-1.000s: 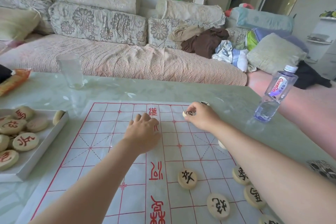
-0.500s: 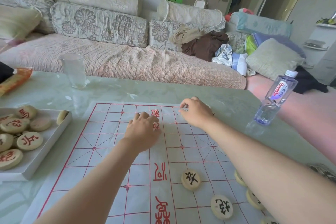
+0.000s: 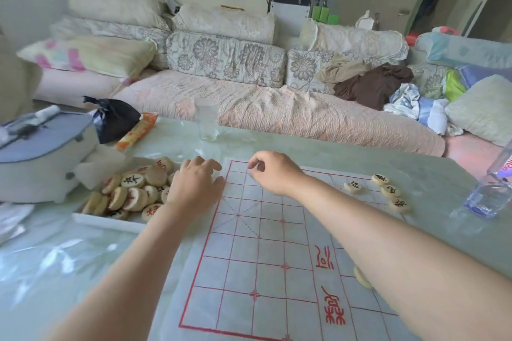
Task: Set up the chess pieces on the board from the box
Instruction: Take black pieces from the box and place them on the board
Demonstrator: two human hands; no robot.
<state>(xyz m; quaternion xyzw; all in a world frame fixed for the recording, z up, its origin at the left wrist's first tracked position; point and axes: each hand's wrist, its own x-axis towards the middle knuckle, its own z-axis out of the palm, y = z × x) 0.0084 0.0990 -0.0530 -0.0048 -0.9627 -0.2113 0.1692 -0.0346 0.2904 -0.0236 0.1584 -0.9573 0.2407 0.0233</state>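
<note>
pieces (image 3: 133, 191) lie mostly heaped in the box (image 3: 110, 221), a shallow white tray toward the left edge of the tabletop (image 3: 83, 257), just beside the left side of the board (image 3: 263, 243). some are flat and some are tipped on edge against each other, with red and black characters mixed. four more sit loose on the board out toward the right edge of the tabletop, and one peeks out from under the right forearm.

the left hand (image 3: 195, 185) hangs palm down over the right end of the box, touching or nearly touching the heap. its fingers are bent downward, and from here i cannot tell whether its grip has closed on a piece. the right hand (image 3: 273, 171) is over the board's far left corner, thumb and forefinger drawn together in a narrow pinch. if there is a disc in that grip, the fingers hide it, so i cannot say.

what the next move turns on, i'd judge, is that the heap lies left of both hands and right under the left one, so the left is plainly the nearer for picking. the right would have to cross over the board's edge to get there. the discs are round, so they have no long axis to line up with. the ones standing on edge look easiest to pinch, and the flat ones may need sliding first. a glass (image 3: 206, 122) stands at the far edge, well apart.
</note>
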